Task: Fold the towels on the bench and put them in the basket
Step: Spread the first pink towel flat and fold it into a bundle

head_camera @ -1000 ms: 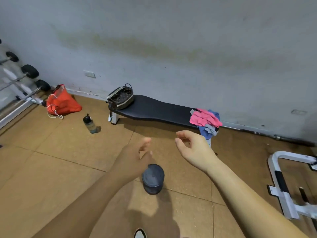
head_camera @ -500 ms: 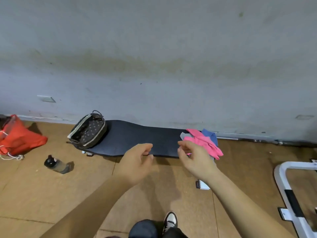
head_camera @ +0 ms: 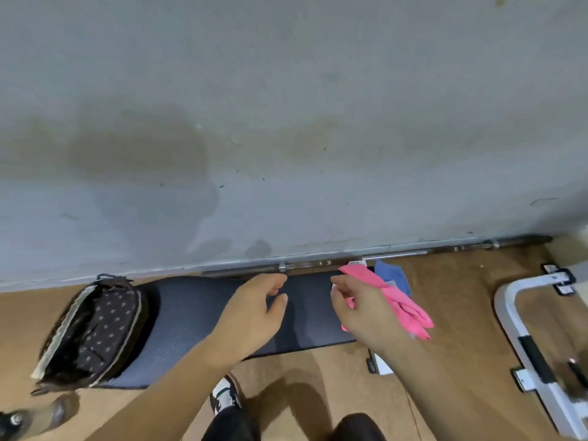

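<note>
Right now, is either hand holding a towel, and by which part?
Neither clearly. The left hand hovers empty over the bench. The right hand is at the pink towel's near edge, but any grip is hidden.

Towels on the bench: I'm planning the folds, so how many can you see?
2, possibly more hidden: a pink towel at the bench's right end, partly behind the right hand, and a blue towel beneath it, toward the wall.
</note>
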